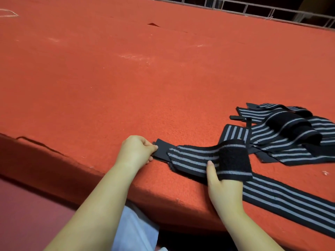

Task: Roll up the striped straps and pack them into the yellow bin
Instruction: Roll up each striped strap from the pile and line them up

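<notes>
Rolling starts now: our left hand (135,151) pinches the strap (192,158) end, our right hand (222,182) holds its middle with fingers hidden underneath, and next we curl it tight.

A broad surface covered in red-orange felt (126,87) fills most of the view, its near edge rounded and running diagonally from the left down to the lower right. Pale scuff marks (135,57) and a small dark tear (153,24) are seen on the far part of the felt. A long black strap with grey stripes (282,198) is laid along the near edge at the right. A loose heap of similar striped straps (290,131) is spread on the felt just behind it, at the right side.
</notes>
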